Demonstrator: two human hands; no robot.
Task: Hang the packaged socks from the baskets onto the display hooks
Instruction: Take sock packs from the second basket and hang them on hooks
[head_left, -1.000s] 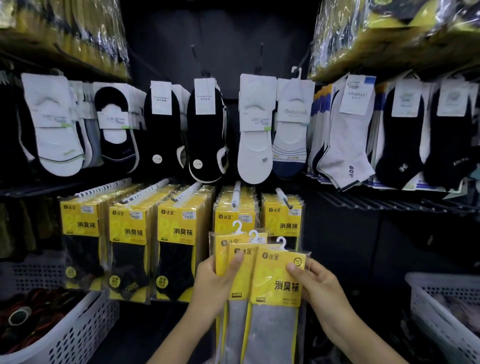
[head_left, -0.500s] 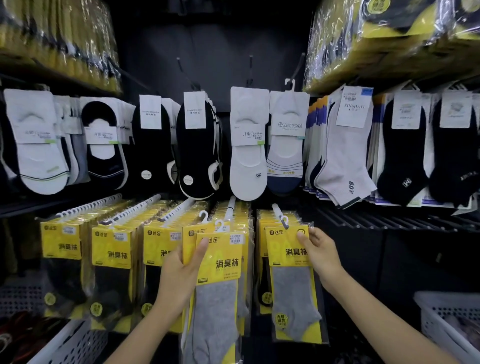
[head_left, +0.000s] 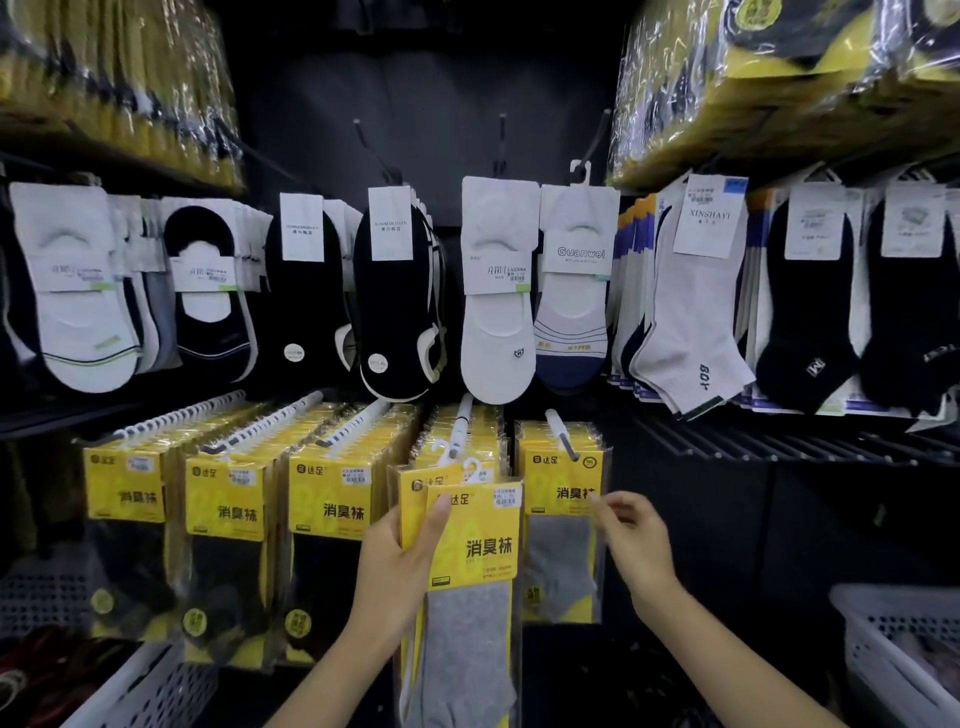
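Yellow-carded packs (head_left: 470, 545) of grey socks, two fanned together, are gripped by the left hand (head_left: 400, 566) just below the middle hook (head_left: 462, 421). They look light, floppy below the stiff card and slick in film, so best pinched at the card near the hanger (head_left: 471, 466). The right hand (head_left: 631, 530) holds nothing, fingers loosely curled beside a hung pack (head_left: 561, 499); blur hides whether they touch, and the held packs' bottoms are cut off.
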